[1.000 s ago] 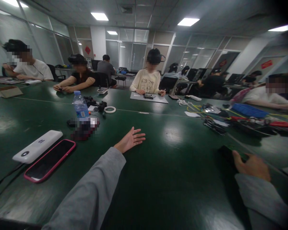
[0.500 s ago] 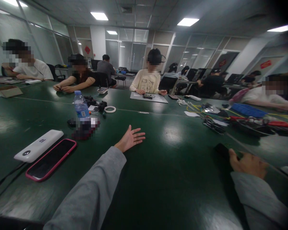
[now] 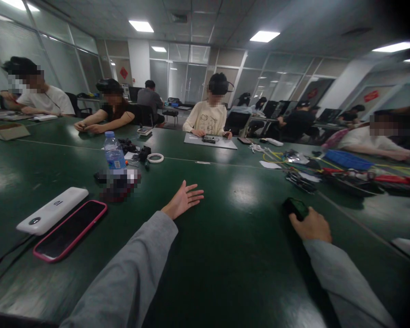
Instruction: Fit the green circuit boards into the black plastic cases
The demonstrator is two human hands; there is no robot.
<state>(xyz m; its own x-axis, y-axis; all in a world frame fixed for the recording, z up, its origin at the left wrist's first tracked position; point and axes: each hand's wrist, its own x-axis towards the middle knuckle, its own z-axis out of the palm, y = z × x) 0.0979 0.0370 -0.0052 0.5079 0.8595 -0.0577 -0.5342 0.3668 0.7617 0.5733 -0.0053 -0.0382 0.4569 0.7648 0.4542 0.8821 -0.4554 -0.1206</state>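
Observation:
My left hand rests over the green table, its palm turned sideways and its fingers spread, holding nothing. On the right, my right hand is wrapped round a small black box-shaped object with a glossy, greenish top. That object is just above or on the table; I cannot tell which. Part of it is hidden behind my fingers. Both forearms are in grey sleeves.
At left lie a white power bank with a black strap and a pink-edged phone. A water bottle stands behind, near a white tape ring. Cables and a blue tray lie at right. Several people sit around.
My right hand has moved left, toward the table's middle, bringing the black box-shaped object with it. My left hand has stayed nearly still, open.

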